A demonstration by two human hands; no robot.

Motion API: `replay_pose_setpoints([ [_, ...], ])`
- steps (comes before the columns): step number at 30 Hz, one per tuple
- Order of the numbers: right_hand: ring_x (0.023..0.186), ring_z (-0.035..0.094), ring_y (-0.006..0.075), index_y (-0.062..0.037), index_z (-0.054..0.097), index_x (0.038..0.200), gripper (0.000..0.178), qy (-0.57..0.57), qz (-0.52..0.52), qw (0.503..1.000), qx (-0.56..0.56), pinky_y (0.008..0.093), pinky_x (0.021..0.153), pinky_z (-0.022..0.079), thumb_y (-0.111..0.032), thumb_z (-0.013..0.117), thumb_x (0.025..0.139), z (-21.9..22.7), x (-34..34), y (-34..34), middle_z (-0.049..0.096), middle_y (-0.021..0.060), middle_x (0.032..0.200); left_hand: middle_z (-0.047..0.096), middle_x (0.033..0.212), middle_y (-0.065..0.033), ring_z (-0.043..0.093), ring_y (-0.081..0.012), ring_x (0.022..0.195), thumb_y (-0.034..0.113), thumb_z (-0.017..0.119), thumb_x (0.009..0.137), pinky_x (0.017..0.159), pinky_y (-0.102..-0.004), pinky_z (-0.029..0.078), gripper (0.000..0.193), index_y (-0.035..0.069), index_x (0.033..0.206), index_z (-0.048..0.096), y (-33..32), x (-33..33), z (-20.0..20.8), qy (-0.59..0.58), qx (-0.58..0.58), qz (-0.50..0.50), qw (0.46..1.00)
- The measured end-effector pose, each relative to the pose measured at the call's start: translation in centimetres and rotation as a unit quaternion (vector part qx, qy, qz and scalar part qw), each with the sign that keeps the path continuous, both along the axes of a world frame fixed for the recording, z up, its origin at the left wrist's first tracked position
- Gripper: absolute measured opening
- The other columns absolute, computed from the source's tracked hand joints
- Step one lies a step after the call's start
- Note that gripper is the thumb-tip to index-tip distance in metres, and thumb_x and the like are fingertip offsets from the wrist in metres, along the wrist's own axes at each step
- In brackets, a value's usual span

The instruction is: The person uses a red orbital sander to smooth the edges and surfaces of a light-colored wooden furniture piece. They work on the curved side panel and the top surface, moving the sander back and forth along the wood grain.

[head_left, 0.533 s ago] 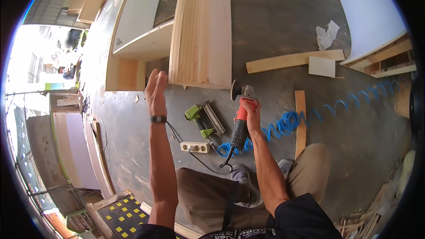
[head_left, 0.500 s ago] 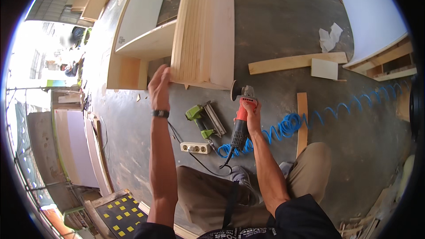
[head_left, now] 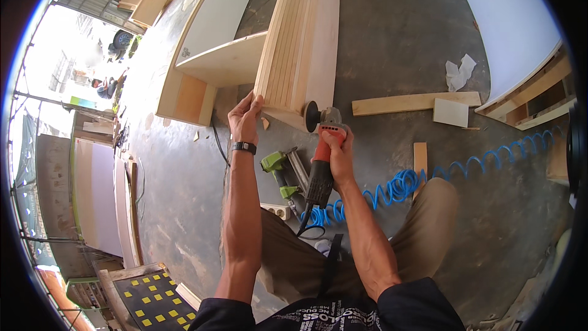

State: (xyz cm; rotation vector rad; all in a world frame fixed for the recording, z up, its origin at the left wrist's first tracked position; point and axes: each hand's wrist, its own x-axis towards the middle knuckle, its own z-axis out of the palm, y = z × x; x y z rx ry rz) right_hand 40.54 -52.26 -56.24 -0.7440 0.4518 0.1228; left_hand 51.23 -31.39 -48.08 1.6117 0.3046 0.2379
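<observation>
An angle grinder (head_left: 320, 182) with a red and black body is gripped in my right hand (head_left: 342, 156). Its dark round disc (head_left: 311, 115) touches or almost touches the near right corner of a pale wooden cabinet (head_left: 288, 55), which lies on the floor with a grooved slatted face up. My left hand (head_left: 245, 121) has its fingers closed on the cabinet's near left corner; its fingertips rest at the slatted edge. Below the cabinet's end lies a green and black nail gun (head_left: 283, 175), left of the grinder.
A blue coiled air hose (head_left: 401, 185) runs right across the grey floor. Near my left forearm is a white power strip (head_left: 280, 211), partly covered by my leg. Wooden strips (head_left: 398, 104), a white block (head_left: 451, 112) and crumpled paper (head_left: 460, 72) lie to the right, beside a white panel (head_left: 508, 30).
My left hand has moved right and taken hold of the cabinet corner. The grinder has shifted slightly left and up. My view has moved, and my leg now covers part of the power strip.
</observation>
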Motion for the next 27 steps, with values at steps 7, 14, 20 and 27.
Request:
replay_pose_setpoints([
  [7, 0.081, 0.067, 0.0218, -0.0068, 0.017, 0.163, 0.089, -0.016, 0.018, 1.0, 0.01, 0.0376, 0.059, 0.061, -0.027, 0.074, 0.098, 2.5, 0.8, 0.2, 0.06, 0.0156, 0.118, 0.075, 0.109, -0.0017, 0.066, -0.007, 0.093, 0.021, 0.076, 0.101, 0.083, -0.0222, 0.052, 0.042, -0.001, 0.137, 0.07, 0.1, 0.2, -0.4, -0.009, 0.041, -0.014, 0.999],
  [14, 0.089, 0.066, 0.0195, -0.0059, 0.022, 0.161, 0.087, -0.032, 0.009, 0.999, -0.042, 0.0349, 0.065, 0.061, -0.029, 0.076, 0.097, 0.1, 2.4, 0.7, 0.06, 0.0137, 0.119, 0.072, 0.119, -0.0031, 0.063, -0.0065, 0.103, 0.021, 0.063, 0.11, 0.093, -0.024, 0.052, 0.039, 0.0, 0.143, 0.066, 1.1, 0.3, -0.6, -0.007, -0.017, -0.049, 0.999],
  [20, 0.096, 0.064, 0.0192, -0.0052, 0.024, 0.16, 0.085, -0.057, 0.008, 0.996, -0.073, 0.0343, 0.073, 0.059, -0.031, 0.075, 0.097, 0.7, 2.1, 0.7, 0.059, 0.0127, 0.121, 0.069, 0.136, -0.0095, 0.065, -0.0171, 0.123, 0.022, 0.059, 0.111, 0.11, -0.034, 0.05, 0.041, 0.001, 0.146, 0.063, 1.6, 0.5, -0.8, 0.025, -0.034, -0.061, 0.997],
  [27, 0.106, 0.061, 0.0176, -0.0009, 0.028, 0.158, 0.085, -0.043, 0.01, 0.997, -0.064, 0.0321, 0.091, 0.053, -0.033, 0.076, 0.096, 0.2, 2.6, 0.9, 0.058, 0.0119, 0.126, 0.068, 0.139, -0.0127, 0.065, -0.0212, 0.129, 0.021, 0.058, 0.111, 0.113, -0.0377, 0.05, 0.04, -0.001, 0.145, 0.062, 2.0, 0.7, -0.3, 0.027, -0.027, -0.056, 0.998],
])
